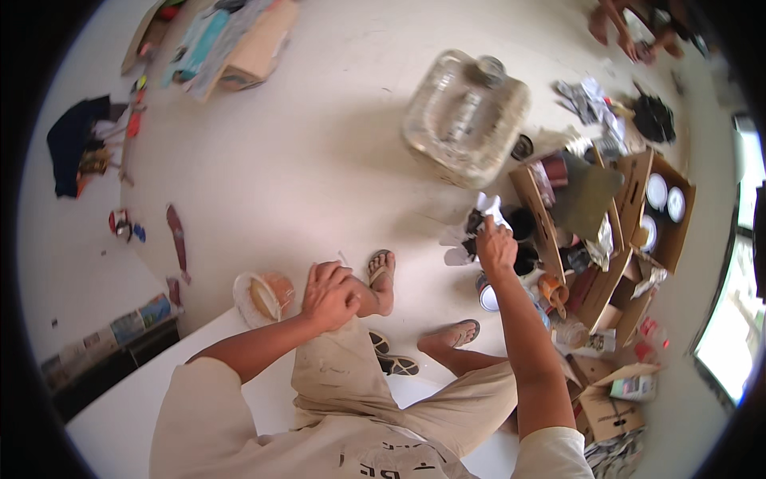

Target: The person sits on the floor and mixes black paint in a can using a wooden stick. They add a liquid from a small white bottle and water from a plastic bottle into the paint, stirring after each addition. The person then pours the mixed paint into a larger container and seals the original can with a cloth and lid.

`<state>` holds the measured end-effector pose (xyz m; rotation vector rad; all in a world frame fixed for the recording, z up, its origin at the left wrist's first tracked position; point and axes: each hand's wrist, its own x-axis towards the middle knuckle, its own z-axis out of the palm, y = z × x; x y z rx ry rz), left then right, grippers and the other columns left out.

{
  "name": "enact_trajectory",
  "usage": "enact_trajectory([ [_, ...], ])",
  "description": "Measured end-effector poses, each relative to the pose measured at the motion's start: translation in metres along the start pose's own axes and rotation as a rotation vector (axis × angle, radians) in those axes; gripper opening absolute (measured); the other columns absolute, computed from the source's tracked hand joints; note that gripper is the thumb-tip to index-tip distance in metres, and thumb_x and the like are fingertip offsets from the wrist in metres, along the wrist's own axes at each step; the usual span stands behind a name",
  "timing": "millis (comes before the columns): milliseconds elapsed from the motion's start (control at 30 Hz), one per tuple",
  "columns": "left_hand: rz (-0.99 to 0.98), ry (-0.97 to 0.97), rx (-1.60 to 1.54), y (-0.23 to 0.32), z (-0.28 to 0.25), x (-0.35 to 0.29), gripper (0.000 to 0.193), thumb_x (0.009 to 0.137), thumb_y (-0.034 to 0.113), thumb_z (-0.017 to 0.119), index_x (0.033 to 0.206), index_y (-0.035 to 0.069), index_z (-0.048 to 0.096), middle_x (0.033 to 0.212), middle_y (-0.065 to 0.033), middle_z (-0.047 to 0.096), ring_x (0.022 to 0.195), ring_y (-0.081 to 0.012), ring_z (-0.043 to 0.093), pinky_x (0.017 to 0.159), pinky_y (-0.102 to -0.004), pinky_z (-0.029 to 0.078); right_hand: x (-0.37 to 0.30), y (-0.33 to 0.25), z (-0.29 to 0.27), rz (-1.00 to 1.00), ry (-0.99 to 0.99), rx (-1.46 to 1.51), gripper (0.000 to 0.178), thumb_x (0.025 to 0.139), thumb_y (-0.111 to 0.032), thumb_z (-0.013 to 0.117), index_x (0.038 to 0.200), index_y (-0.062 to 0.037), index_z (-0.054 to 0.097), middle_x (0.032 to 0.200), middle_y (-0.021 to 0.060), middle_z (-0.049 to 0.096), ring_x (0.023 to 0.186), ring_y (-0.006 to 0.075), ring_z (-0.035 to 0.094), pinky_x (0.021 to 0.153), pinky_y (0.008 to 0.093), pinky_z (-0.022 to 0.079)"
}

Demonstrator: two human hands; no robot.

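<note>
My left hand (329,297) rests over my left knee, fingers loosely bent and a little apart, with nothing visible in them. Beside it, on the white bench (215,343), stands an orange tub with a pale rim (267,297). Out to the right, my right hand (496,246) is closed on a crumpled white rag with dark patches (488,209). Whether the dark part belongs to the rag or lies behind it, I cannot tell. Close below that hand is an open tin of white paint (488,298). Dark round containers (523,225) stand right next to the hand.
A paint-smeared cut-open plastic container (439,120) holds a tin (490,72) at its far edge. Cardboard boxes (630,199) with tins line the right side. An orange cup (550,289) stands nearby. Another person's hands (638,49) show at far right. Slippers (395,364) lie below me.
</note>
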<state>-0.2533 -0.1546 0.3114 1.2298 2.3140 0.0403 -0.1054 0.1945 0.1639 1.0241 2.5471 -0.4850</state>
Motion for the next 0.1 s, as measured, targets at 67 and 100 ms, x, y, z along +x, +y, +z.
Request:
enact_trajectory([
  [67,-0.017,-0.048,-0.009,0.009,-0.004,-0.011,0.033,0.085,0.033,0.067,0.108,0.010,0.076,0.128,-0.0054,0.065,0.135,-0.0260,0.046,0.117,-0.0598,0.028,0.004,0.025,0.015,0.012,0.030,0.016,0.037,0.095,-0.026,0.064,0.128,-0.0105,0.056,0.110,0.0238,0.071,0.105,0.0426,0.069,0.087,0.0524,0.058],
  [100,-0.027,-0.061,0.002,0.018,0.001,-0.018,0.033,0.086,0.034,0.067,0.109,0.012,0.076,0.128,-0.0045,0.065,0.134,-0.0249,0.047,0.116,-0.0595,0.029,0.002,0.033,0.014,0.002,0.017,0.006,0.038,0.094,-0.026,0.065,0.127,-0.0096,0.055,0.110,0.0240,0.071,0.106,0.0431,0.068,0.089,0.0525,0.057],
])
